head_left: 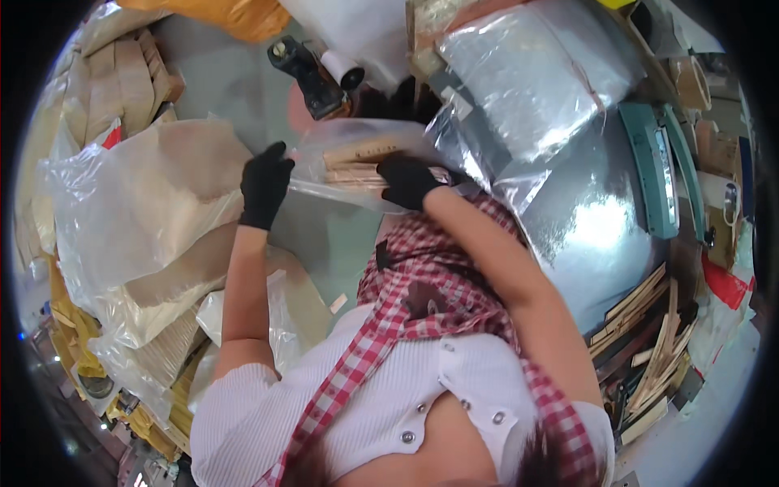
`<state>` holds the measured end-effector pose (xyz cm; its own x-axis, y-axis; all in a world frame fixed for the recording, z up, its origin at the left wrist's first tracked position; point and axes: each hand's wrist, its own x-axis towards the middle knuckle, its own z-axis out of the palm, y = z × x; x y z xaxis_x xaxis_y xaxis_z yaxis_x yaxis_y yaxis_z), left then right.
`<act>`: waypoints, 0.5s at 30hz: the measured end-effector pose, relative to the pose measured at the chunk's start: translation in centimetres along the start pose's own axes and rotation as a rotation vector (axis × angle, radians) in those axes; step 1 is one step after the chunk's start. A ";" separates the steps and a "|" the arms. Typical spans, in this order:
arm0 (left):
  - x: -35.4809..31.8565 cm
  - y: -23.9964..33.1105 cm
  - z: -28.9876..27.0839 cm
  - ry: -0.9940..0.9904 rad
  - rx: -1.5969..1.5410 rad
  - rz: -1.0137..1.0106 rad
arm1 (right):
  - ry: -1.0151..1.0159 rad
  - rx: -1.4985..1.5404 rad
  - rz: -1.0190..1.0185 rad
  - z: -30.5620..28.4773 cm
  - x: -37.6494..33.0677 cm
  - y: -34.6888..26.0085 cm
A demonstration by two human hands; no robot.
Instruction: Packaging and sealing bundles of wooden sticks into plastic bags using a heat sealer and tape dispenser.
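A clear plastic bag (349,193) lies across my lap in front of me, with a stack of thin brown flat pieces (355,174) in it. My left hand (267,185), in a black glove, is closed at the bag's left edge, its fingertips pinching the film. My right hand (408,183), also black-gloved, is wrapped over the right end of the brown stack. Its fingers hide that end. Whether this hand is inside the bag or on top of it, I cannot tell.
Beyond the bag lies a black tape dispenser (310,77). Large plastic-wrapped brown bundles (154,211) fill the left side. On the right are a shiny stack of clear plastic film (535,77), a teal bag sealer (649,170) and loose brown strips (649,349).
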<state>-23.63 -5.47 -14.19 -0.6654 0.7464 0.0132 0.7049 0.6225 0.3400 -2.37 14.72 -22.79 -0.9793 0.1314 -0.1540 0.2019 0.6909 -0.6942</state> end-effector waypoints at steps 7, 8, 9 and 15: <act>2.8 3.3 -2.8 -0.064 -0.121 -0.034 | 0.130 0.032 -0.029 -5.3 -7.6 2.7; 2.6 2.7 -2.5 -0.067 -0.110 -0.001 | -0.008 -0.334 -0.087 -6.9 -6.5 0.1; 1.8 1.0 -3.1 -0.071 -0.110 -0.025 | 0.107 -0.336 -0.047 -8.5 -7.1 -3.2; 1.0 5.2 -4.9 0.195 0.144 0.260 | 0.243 -0.360 0.061 -7.3 -10.1 -3.8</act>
<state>-21.85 -2.66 -7.84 -0.4837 0.8338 0.2661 0.8751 0.4547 0.1657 6.59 15.98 -13.42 -0.9496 0.3133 0.0123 0.2836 0.8749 -0.3926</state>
